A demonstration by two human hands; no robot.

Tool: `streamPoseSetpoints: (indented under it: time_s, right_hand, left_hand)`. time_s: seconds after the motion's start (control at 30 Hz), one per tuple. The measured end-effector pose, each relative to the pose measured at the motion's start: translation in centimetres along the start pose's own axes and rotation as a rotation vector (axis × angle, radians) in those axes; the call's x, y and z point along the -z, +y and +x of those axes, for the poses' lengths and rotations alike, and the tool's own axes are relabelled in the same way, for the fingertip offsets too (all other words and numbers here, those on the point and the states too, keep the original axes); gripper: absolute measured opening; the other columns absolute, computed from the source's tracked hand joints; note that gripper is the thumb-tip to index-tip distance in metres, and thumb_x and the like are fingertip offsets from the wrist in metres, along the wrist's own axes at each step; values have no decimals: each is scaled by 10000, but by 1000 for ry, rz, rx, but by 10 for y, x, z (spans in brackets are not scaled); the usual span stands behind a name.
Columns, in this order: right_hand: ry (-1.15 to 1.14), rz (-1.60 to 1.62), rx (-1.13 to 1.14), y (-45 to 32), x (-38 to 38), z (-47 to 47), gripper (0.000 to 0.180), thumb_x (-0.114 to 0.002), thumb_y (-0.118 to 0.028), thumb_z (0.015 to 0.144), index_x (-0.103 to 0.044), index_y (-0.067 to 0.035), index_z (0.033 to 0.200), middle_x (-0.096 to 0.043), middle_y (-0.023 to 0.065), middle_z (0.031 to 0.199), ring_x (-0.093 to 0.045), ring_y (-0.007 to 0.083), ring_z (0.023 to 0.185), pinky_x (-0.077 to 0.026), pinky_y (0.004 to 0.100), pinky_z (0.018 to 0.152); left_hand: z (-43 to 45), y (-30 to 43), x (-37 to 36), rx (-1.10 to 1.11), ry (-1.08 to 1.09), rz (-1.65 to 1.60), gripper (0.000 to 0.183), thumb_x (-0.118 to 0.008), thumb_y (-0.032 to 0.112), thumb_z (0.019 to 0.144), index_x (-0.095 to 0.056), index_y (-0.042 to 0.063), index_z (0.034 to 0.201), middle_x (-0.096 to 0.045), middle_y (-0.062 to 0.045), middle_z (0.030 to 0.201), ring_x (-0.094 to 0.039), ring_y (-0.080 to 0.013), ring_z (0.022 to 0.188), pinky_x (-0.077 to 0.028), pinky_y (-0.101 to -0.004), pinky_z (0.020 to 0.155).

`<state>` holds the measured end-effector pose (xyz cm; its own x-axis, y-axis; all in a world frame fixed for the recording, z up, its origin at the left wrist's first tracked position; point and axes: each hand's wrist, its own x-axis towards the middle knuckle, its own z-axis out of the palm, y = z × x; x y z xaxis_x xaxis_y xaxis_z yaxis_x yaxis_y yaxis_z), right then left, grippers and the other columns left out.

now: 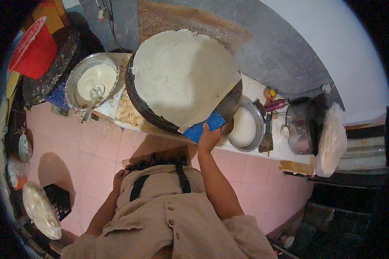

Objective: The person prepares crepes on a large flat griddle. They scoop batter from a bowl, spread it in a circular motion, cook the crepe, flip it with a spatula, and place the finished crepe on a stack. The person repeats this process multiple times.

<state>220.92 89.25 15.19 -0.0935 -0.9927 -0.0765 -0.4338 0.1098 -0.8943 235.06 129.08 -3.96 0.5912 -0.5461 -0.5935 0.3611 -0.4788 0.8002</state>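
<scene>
A large thin round flatbread (pixel 181 74) covers most of a dark round griddle (pixel 139 110); bare griddle shows at the lower right. My right hand (pixel 209 137) grips a blue flat scraper (pixel 202 128), thumb on top, at the flatbread's near edge. The scraper's underside is hidden. My left hand (pixel 120 176) hangs low by my waist, beside the shirt; its fingers are partly hidden. Left of the griddle, a metal bowl (pixel 70 94) holds pale batter (pixel 96 79) with a ladle (pixel 97 92) in it. At the griddle's right is a metal basin (pixel 260 129) with whitish contents.
A red plastic tub (pixel 39 51) leans at the far left. Right on the counter (pixel 278 150) lie a purple bottle (pixel 276 105), a brush-like tool (pixel 266 142) and a large pot (pixel 300 129) beside a plastic bag (pixel 332 145). A black crate (pixel 58 202) stands on the pink tiled floor (pixel 95 168).
</scene>
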Motion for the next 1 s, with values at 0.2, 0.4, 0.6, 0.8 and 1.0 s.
streamPoseSetpoints:
  time_s: [0.2, 0.4, 0.6, 0.8, 1.0]
  right_hand:
    - [101, -73, 109, 2, 3, 1, 298, -684, -115, 797, -587, 53, 1025, -653, 215, 996, -631, 358, 882, -471, 429, 822]
    - [-40, -76, 31, -4, 15, 8, 407, -695, -107, 798, -540, 35, 1146, -620, 229, 1123, -606, 390, 996, -461, 451, 861]
    - [155, -214, 75, -6, -27, -13, 267, -675, -57, 792, -593, 45, 1025, -671, 183, 966, -645, 305, 858, -483, 375, 815]
    - [163, 100, -59, 11, -52, -34, 340, -655, -54, 804, -549, 78, 1099, -639, 187, 1055, -624, 311, 933, -475, 371, 845]
    - [216, 127, -106, 48, -108, -50, 345, -630, -71, 839, -531, 80, 1132, -615, 156, 1086, -594, 252, 959, -461, 352, 866]
  left_hand:
    - [13, -1, 6, -130, -80, 160, 229, -583, 235, 924, -654, 22, 972, -675, -86, 853, -616, -158, 790, -487, -310, 740]
    - [10, -12, 24, -95, -57, 84, 254, -591, 245, 922, -662, 8, 980, -688, -106, 892, -633, -184, 791, -500, -311, 735]
    - [9, -5, 34, -109, -49, 114, 231, -603, 222, 913, -658, 5, 965, -686, -112, 882, -624, -183, 767, -501, -310, 726]
    - [14, -28, 40, -91, 11, 235, 215, -597, 220, 920, -649, 11, 934, -680, -93, 842, -612, -171, 748, -495, -303, 718]
    - [21, -31, 49, -88, -47, -41, 216, -589, 218, 924, -635, 8, 898, -670, -81, 820, -598, -166, 741, -487, -300, 711]
